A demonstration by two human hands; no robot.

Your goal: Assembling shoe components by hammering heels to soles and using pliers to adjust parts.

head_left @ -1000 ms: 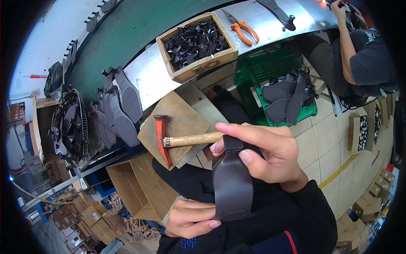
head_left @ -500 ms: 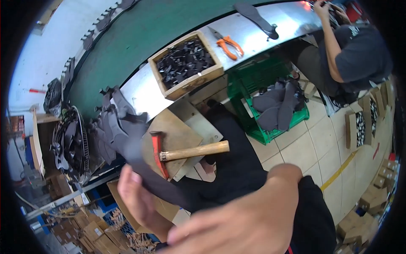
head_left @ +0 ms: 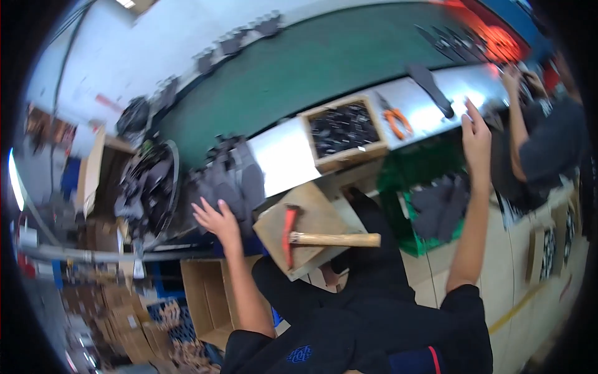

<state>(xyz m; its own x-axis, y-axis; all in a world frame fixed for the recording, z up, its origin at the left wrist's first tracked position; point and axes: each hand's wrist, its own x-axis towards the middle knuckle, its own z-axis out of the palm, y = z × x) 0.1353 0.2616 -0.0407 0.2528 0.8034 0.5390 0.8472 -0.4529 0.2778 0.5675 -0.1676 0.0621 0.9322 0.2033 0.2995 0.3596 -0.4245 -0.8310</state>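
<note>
My left hand [head_left: 217,219] is open with its fingers spread. It is nearest a pile of dark grey insoles [head_left: 244,177] on the left end of the bench. My right hand [head_left: 477,138] reaches up at the right, fingers stretched and nothing seen in them. Close by, one dark insole [head_left: 430,90] lies on the shiny metal ledge. Between my arms a hammer with a red head [head_left: 289,234] and wooden handle rests on a tan board [head_left: 317,198] above my lap. Neither hand touches it.
A wooden box [head_left: 352,159] of small black pieces and orange-handled pliers [head_left: 397,123] sit on the ledge. Under it stands a green crate [head_left: 416,244] with insoles. A co-worker [head_left: 554,140] sits at the right. Near my left arm is an open cardboard box [head_left: 202,296].
My left hand has risen toward the insole pile, its fingers spreading. My right hand has swung from the lower middle to the upper right. The whole view has shifted.
</note>
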